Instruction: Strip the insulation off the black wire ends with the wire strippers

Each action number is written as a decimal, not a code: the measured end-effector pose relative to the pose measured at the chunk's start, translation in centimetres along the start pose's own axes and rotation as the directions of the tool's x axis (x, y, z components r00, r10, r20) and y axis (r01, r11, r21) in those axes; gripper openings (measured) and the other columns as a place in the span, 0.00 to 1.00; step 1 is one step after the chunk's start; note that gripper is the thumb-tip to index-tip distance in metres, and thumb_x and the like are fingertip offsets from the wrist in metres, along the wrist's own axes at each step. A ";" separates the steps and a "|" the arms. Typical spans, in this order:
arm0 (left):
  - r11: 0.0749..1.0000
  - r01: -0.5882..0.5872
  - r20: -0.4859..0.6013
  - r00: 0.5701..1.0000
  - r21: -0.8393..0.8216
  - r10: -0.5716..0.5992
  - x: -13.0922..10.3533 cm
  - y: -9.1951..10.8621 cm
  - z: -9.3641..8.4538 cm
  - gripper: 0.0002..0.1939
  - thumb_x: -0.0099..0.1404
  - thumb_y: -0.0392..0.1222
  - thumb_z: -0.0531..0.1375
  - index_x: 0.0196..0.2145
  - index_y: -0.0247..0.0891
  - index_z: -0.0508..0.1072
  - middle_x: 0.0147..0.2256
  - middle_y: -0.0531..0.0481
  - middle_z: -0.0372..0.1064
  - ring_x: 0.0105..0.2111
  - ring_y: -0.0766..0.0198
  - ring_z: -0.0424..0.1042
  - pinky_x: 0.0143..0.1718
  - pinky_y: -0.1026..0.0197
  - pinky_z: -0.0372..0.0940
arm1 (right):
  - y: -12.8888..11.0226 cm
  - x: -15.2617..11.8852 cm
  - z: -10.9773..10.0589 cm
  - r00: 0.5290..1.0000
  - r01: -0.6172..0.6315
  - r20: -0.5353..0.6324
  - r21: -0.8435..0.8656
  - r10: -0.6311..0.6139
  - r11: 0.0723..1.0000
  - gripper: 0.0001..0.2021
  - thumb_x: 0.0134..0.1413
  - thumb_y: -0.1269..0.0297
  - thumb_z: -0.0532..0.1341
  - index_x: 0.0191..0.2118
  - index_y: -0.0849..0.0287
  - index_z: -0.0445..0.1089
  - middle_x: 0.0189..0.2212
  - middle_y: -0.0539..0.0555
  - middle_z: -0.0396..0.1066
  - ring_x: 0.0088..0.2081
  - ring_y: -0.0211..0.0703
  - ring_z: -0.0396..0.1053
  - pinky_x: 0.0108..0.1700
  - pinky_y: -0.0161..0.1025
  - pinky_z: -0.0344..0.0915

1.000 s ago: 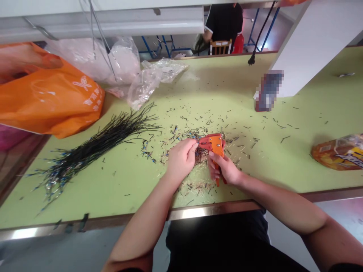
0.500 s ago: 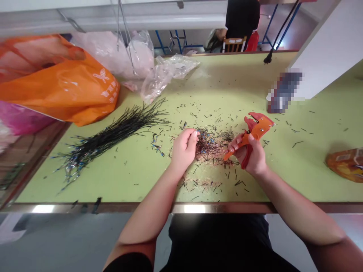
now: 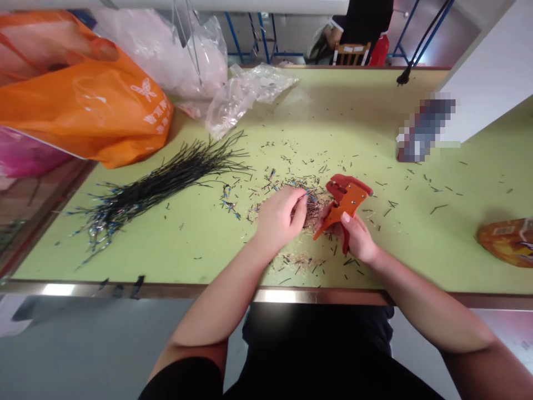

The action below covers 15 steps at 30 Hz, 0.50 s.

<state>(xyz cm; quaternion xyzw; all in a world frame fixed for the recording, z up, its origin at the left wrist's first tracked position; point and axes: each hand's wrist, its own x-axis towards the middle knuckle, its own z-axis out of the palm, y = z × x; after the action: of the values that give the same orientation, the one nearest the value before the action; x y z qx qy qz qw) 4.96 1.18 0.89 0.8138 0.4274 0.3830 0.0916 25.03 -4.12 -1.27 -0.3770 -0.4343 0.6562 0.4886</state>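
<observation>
My left hand (image 3: 283,215) is closed in a pinch over a pile of scraps, thumb and forefinger together. What sits between the fingertips is too small to make out; blue-tipped bits lie right behind them. In my right hand (image 3: 353,233) is an orange and red wire stripper (image 3: 353,199), its jaws facing left toward the left hand, a short gap away. Beneath both hands spreads a pile of short black wire offcuts (image 3: 313,218) with coppery strands. To the left lies a long bundle of black wires (image 3: 160,180), blue-tipped at its near end.
An orange bag (image 3: 104,111) and clear plastic bags (image 3: 245,94) stand at the back left. A blurred dark object (image 3: 427,130) leans by a white panel (image 3: 478,78). At right lies an orange-brown container (image 3: 508,239). A black plug (image 3: 403,76) hangs behind; beyond sits a person (image 3: 366,25).
My right hand has brought the wire stripper left and slightly down, close to my left hand. The left hand has shifted a little right, still pinched. The whole view has tilted slightly.
</observation>
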 end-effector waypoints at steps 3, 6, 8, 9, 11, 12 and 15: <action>0.994 -0.086 0.011 0.996 0.072 0.086 -0.3 1.0 -0.1 0.11 0.77 0.39 0.52 0.41 0.39 0.74 0.33 0.47 0.76 0.33 0.60 0.74 0.32 0.59 0.63 | 0.7 -0.2 0.1 0.999 0.024 -0.030 -0.084 -0.027 0.996 0.29 0.57 0.28 0.63 0.39 0.52 0.72 0.36 0.57 0.75 0.45 0.56 0.76 0.45 0.51 0.76; 0.985 -0.154 0.048 0.987 0.077 0.150 -0.6 1.9 -0.2 0.10 0.76 0.36 0.52 0.38 0.39 0.72 0.30 0.48 0.73 0.30 0.61 0.71 0.29 0.58 0.60 | 1.3 -0.3 0.2 0.998 0.012 -0.062 -0.112 -0.019 0.994 0.30 0.55 0.27 0.64 0.41 0.52 0.72 0.36 0.57 0.75 0.45 0.57 0.75 0.45 0.51 0.76; 0.984 -0.167 0.080 0.983 0.057 0.163 -0.8 2.3 -0.2 0.10 0.75 0.35 0.51 0.36 0.39 0.70 0.29 0.48 0.72 0.28 0.61 0.69 0.28 0.58 0.58 | 1.6 -0.3 0.3 0.997 0.006 -0.081 -0.110 -0.015 0.994 0.30 0.55 0.27 0.64 0.45 0.52 0.72 0.37 0.56 0.75 0.45 0.56 0.75 0.46 0.52 0.76; 0.984 -0.170 0.088 0.982 0.051 0.165 -0.8 2.4 -0.2 0.11 0.74 0.35 0.51 0.35 0.39 0.69 0.29 0.48 0.71 0.27 0.62 0.68 0.27 0.57 0.57 | 1.7 -0.4 0.3 0.996 0.005 -0.091 -0.113 -0.015 0.994 0.31 0.55 0.27 0.64 0.46 0.51 0.72 0.38 0.56 0.76 0.45 0.56 0.75 0.46 0.51 0.75; 0.984 -0.174 0.090 0.981 0.047 0.169 -0.8 2.5 -0.2 0.10 0.74 0.35 0.51 0.33 0.40 0.67 0.28 0.48 0.70 0.26 0.63 0.66 0.27 0.57 0.55 | 2.0 -0.4 0.2 0.992 0.003 -0.124 -0.132 -0.020 0.991 0.33 0.54 0.25 0.62 0.48 0.51 0.72 0.40 0.57 0.76 0.47 0.57 0.75 0.45 0.51 0.75; 0.983 -0.178 0.086 0.981 0.048 0.174 -0.7 2.6 -0.3 0.11 0.74 0.35 0.51 0.32 0.40 0.66 0.27 0.49 0.69 0.26 0.63 0.66 0.26 0.57 0.54 | 2.1 -0.5 0.1 0.989 -0.001 -0.144 -0.144 -0.020 0.990 0.34 0.54 0.24 0.61 0.49 0.50 0.72 0.40 0.58 0.76 0.48 0.58 0.75 0.44 0.51 0.75; 0.979 -0.200 0.077 0.977 0.043 0.197 -0.6 2.8 -0.3 0.11 0.74 0.34 0.51 0.31 0.41 0.64 0.27 0.49 0.68 0.26 0.63 0.66 0.27 0.57 0.55 | 2.6 -0.6 -0.2 0.986 -0.121 -0.130 -0.157 0.100 0.980 0.39 0.51 0.19 0.56 0.51 0.49 0.71 0.43 0.59 0.75 0.49 0.61 0.74 0.39 0.50 0.75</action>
<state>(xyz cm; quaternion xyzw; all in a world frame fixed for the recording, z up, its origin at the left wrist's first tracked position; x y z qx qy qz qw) 6.26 -1.08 2.12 0.8677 0.3499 0.3497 0.0476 24.54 -5.10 -3.77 -0.4789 -0.4348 0.6200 0.4441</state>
